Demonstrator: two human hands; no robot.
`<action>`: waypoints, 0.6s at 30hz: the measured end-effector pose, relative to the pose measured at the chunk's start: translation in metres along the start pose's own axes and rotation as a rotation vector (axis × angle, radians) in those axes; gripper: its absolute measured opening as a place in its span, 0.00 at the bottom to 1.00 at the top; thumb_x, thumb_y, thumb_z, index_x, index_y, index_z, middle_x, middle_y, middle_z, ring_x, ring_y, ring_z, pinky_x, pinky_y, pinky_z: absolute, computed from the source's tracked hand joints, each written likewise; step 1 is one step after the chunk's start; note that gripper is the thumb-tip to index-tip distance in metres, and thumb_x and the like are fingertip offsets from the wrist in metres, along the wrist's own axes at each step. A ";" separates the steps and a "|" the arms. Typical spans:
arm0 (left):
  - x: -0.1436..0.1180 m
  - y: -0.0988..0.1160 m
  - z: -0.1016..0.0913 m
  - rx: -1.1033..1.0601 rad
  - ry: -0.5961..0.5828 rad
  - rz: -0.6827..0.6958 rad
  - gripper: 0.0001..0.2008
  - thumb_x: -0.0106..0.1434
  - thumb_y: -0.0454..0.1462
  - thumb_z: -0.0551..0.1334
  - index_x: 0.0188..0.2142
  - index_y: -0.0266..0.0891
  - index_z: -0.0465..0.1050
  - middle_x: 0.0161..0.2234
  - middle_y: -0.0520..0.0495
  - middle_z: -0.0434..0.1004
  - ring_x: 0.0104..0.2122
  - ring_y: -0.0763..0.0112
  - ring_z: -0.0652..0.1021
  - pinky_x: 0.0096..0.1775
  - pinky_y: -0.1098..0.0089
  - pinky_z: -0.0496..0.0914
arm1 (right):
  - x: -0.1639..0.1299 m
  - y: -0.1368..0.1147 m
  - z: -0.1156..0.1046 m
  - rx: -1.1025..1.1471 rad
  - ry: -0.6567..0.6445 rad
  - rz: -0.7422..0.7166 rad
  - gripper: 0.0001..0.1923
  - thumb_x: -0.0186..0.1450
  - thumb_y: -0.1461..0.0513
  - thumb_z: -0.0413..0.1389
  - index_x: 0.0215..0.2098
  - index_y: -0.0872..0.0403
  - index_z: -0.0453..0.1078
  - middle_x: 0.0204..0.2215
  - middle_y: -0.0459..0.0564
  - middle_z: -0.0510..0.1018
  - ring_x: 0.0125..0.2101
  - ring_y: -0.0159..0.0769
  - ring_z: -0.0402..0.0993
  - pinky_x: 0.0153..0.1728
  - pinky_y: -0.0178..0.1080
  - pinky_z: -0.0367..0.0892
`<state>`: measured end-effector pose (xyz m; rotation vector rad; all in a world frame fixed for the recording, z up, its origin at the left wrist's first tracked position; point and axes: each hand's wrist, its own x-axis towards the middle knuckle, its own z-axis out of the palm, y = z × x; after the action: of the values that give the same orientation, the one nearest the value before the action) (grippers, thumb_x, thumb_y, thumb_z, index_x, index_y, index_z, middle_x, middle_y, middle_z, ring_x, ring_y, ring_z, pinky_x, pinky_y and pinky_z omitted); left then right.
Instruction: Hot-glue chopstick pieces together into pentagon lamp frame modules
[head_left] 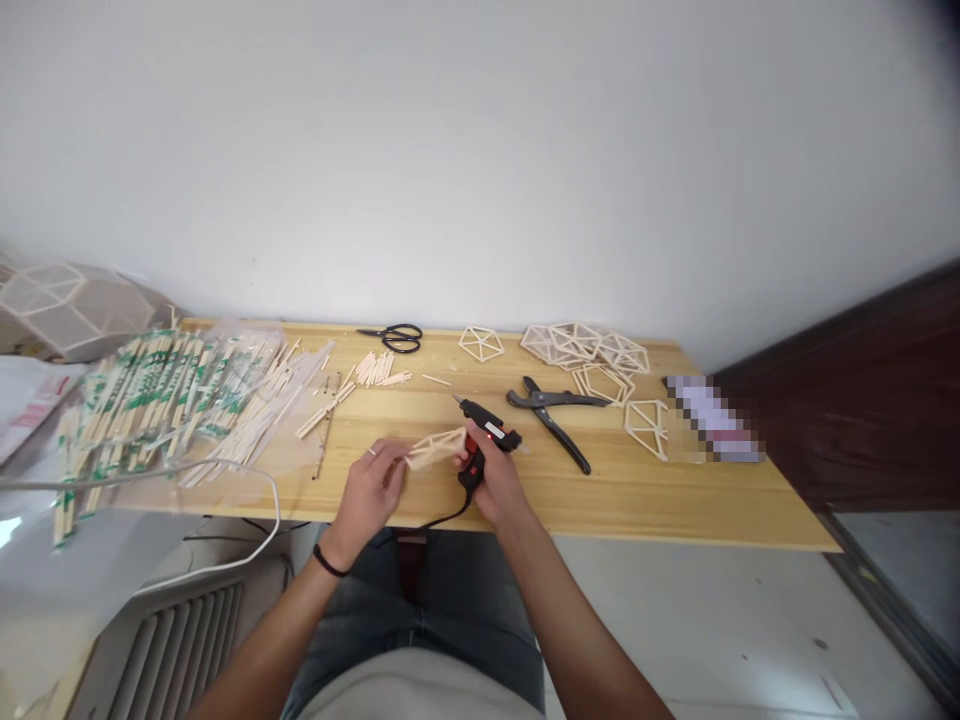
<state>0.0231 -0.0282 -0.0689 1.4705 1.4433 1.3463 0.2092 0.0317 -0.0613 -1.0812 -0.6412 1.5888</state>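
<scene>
While we lean over the near edge of the table, this is what lies before us:

Stick frame: a small frame of pale sticks (pixel 436 447) sits just above the near middle of the wooden table (pixel 675 500), between our two hands.
Left hand: our left hand (pixel 369 497) is closed on the frame's left end, fingers pinching it.
Right hand: our right hand (pixel 493 478) is wrapped around the handle of the glue gun (pixel 486 440), its nozzle pointing far and left, just beside the frame.
Cord: a black cord (pixel 442 520) runs from the gun off the near edge.
Pliers: black pliers (pixel 551 412) lie just right of the gun.
Finished frames: more stick frames (pixel 592 352) are piled at the far right.
Scissors: black scissors (pixel 394 337) rest at the far edge.
Cut sticks: short sticks (pixel 379 368) lie near the scissors.
Chopsticks: wrapped chopsticks (pixel 157 390) cover the left end.
</scene>
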 end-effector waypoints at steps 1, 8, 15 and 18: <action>0.000 0.002 -0.001 -0.041 0.026 -0.047 0.09 0.68 0.42 0.68 0.32 0.41 0.80 0.33 0.43 0.84 0.36 0.62 0.82 0.43 0.62 0.77 | -0.002 -0.002 0.002 0.012 0.002 -0.004 0.24 0.51 0.44 0.75 0.27 0.51 0.72 0.22 0.43 0.75 0.19 0.30 0.67 0.20 0.35 0.68; 0.003 0.018 0.007 -0.416 0.098 -0.333 0.17 0.60 0.50 0.73 0.35 0.39 0.77 0.31 0.45 0.86 0.28 0.65 0.83 0.34 0.65 0.77 | -0.012 -0.005 0.015 -0.023 0.013 -0.090 0.23 0.50 0.46 0.76 0.29 0.50 0.75 0.28 0.47 0.81 0.24 0.34 0.72 0.25 0.39 0.72; 0.012 0.035 0.022 -0.574 0.063 -0.436 0.21 0.52 0.49 0.80 0.34 0.39 0.78 0.28 0.47 0.86 0.28 0.62 0.86 0.37 0.61 0.81 | -0.004 -0.014 0.025 -0.112 0.014 -0.169 0.19 0.55 0.50 0.74 0.32 0.49 0.73 0.25 0.42 0.79 0.27 0.36 0.78 0.30 0.39 0.70; 0.020 0.038 0.025 -0.588 0.044 -0.459 0.21 0.52 0.49 0.80 0.34 0.38 0.78 0.29 0.46 0.87 0.30 0.60 0.87 0.38 0.61 0.82 | 0.001 -0.027 0.024 -0.166 0.005 -0.173 0.18 0.55 0.50 0.74 0.32 0.49 0.73 0.27 0.43 0.81 0.28 0.39 0.80 0.29 0.39 0.69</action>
<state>0.0541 -0.0099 -0.0349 0.6873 1.1711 1.3491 0.2008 0.0439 -0.0283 -1.1190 -0.8515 1.4024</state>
